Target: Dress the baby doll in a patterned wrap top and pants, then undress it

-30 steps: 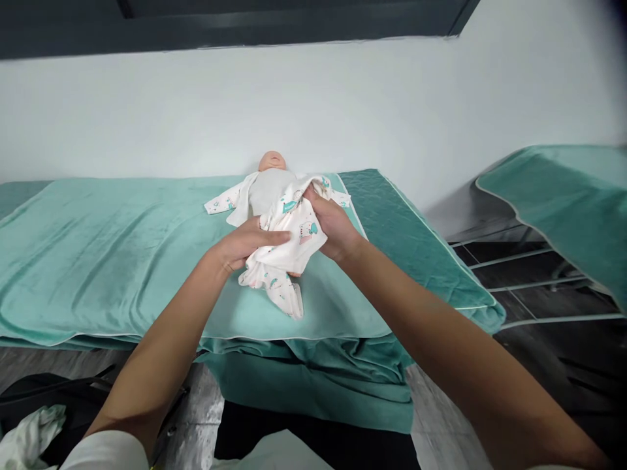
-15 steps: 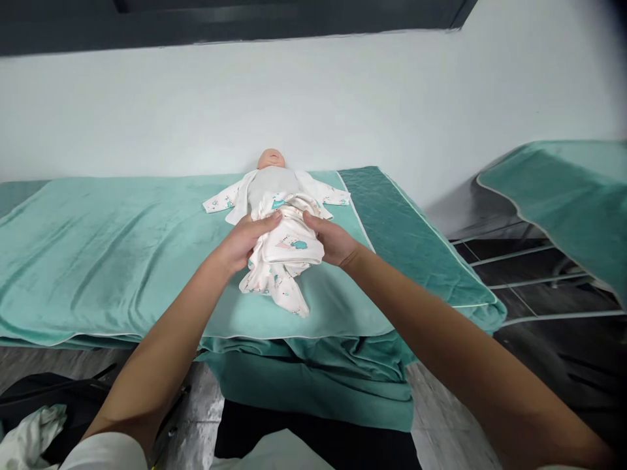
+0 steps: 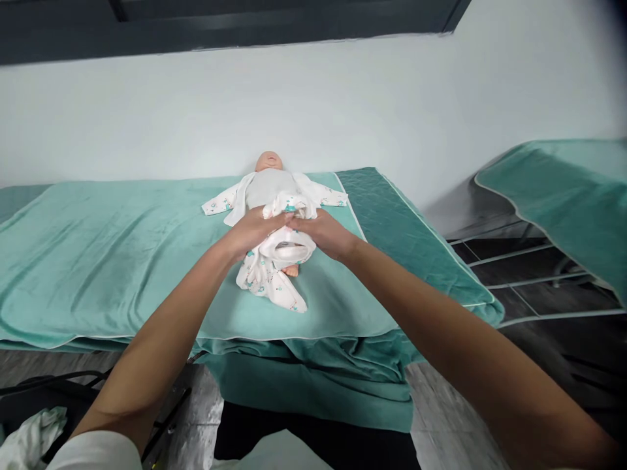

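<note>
A baby doll (image 3: 269, 186) lies on its back in a white top with its printed sleeves spread out. White printed baby pants (image 3: 272, 284) are bunched over its lower body, one leg hanging toward me. My left hand (image 3: 255, 230) grips the left side of the bunched cloth, and my right hand (image 3: 326, 232) grips the right side. Both thumbs meet over the middle. Below them a round opening in the cloth (image 3: 290, 249) faces me. One bare doll foot (image 3: 291, 269) shows just under it; the other foot is hidden.
The doll rests on a light green blanket (image 3: 122, 261) over a bed against a white wall (image 3: 313, 111). At right stands a metal frame (image 3: 539, 286) partly draped in green cloth (image 3: 563, 196). A crumpled printed cloth (image 3: 36, 437) lies on a black bag at lower left.
My hands have come closer together, thumbs now meeting. The pants' folded front has gathered up into a ring-like opening, and a doll foot has come into view below it.
</note>
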Available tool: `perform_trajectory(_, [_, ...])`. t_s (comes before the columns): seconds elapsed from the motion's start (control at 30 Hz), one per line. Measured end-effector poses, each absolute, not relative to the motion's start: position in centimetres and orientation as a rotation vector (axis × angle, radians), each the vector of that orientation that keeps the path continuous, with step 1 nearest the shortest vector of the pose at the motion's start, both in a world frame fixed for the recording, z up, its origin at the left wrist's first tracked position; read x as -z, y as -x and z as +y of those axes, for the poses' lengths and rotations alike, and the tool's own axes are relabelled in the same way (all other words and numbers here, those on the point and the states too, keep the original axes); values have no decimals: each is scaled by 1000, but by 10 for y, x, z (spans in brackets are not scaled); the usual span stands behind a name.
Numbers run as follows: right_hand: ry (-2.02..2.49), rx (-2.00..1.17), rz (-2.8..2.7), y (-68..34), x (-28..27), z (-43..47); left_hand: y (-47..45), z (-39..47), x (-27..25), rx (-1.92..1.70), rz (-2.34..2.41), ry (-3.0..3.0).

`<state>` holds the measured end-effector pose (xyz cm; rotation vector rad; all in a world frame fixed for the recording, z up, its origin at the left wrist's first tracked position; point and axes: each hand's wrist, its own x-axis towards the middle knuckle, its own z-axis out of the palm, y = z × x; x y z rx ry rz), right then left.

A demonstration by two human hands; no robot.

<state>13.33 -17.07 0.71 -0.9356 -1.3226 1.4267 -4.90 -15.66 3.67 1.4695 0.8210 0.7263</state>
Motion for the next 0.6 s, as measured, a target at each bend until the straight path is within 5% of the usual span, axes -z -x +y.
perform_trajectory(0.4, [942,-1580,-995,-139,17,-189,47,-155,-3,-593,800,-1124])
perform_trajectory(0.6, [1060,-1609,-814,-138,69,-216,37,-159,12,-340,1013,-1620])
